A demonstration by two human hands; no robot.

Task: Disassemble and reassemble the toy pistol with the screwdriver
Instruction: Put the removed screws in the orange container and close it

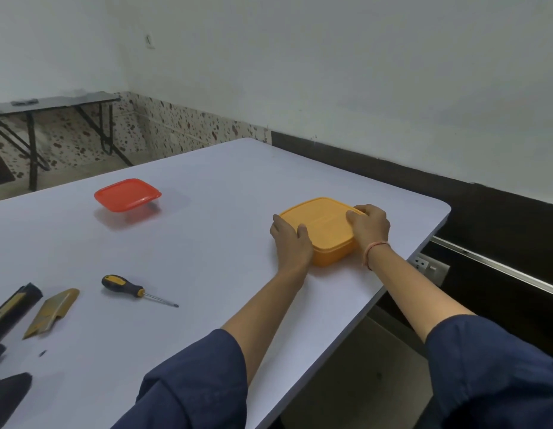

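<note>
While both hands clamp the orange lidded box (323, 226) at the right end of the surface (207, 243), the pistol work itself lies untouched well to the left. The left hand (292, 243) wraps the box's near-left corner, thumb laid on the lid and fingers curled down the side. The right hand (369, 226) curls over the far-right corner, fingertips hooked at the lid's rim. Gripping opposite corners like this suits either prying the lid up or pressing it down (which of the two cannot be told from this view). The box sits flat, near the surface's right edge.

The toy pistol is in pieces at the left edge of view: a black-and-gold slide piece (12, 308) beside a gold grip panel (50, 311), with a tiny dark screw (42, 353) loose just in front of them, so disassembly looks well under way. The screwdriver (136, 289), black and yellow in the handle, lies on its side between those parts and the box, tip pointing right, within easy reach. A red lidded box (127, 195) stands farther back, apart from everything else. The boxes likely serve to hold small parts.
</note>
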